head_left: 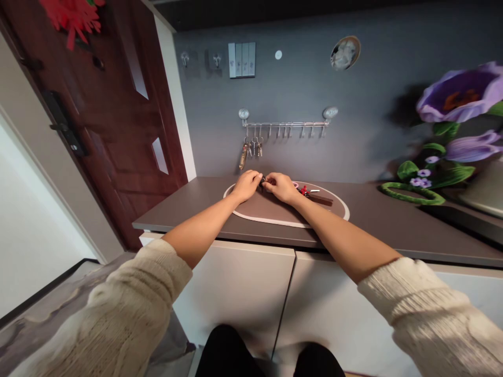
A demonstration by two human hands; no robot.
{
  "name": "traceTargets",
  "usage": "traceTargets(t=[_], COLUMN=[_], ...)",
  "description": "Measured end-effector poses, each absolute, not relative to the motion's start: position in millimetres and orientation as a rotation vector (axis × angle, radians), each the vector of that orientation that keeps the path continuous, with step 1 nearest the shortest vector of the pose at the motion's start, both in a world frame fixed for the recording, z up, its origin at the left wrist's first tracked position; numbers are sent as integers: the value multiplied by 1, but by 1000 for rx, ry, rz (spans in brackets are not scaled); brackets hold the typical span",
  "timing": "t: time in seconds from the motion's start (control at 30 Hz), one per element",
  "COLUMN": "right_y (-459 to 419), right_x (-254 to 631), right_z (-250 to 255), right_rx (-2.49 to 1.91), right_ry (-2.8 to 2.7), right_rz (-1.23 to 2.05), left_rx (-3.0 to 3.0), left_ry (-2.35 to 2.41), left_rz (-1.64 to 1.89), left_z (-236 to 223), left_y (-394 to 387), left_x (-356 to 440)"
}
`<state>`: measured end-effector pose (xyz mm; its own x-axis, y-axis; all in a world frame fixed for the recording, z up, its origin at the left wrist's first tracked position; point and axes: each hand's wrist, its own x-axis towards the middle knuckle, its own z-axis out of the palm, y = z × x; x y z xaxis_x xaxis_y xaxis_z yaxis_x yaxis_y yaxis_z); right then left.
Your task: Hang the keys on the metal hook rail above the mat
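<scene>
Over a brown oval mat with a pale rim (271, 221), my left hand (247, 186) and my right hand (280, 187) almost meet. Both are closed, fingertips pinching at a small black object (262, 181) between them. Its kind is too small and covered to make out. To the right of my right hand lie a red trinket (304, 191) and a dark brown strap-like piece (321, 200), with a small metal bit beside them. My right wrist partly covers this group. Above the hands, keys on rings (258, 148) hang from the left end of a clear hook rail (288, 124).
The mat lies on a grey counter (377, 225) above white cabinet doors (236, 277). A dark red door (129, 131) with a black handle is at left. Purple artificial flowers (459, 99) and their green base stand at right. Light switches (242, 60) are on the wall.
</scene>
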<state>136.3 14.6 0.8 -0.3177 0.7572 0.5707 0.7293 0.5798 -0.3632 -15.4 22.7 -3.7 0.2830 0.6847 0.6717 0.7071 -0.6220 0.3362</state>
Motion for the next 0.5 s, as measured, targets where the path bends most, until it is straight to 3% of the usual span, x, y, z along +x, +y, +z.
traceTargets(t=[0.5], right_y=[13], right_x=[137], right_z=[6], right_rx=[-1157], right_ry=[-1996], right_rz=[-85], left_rx=[-2421], left_ry=[-1474], left_rz=[-1322], left_z=[-2], left_y=[22], left_x=[-16])
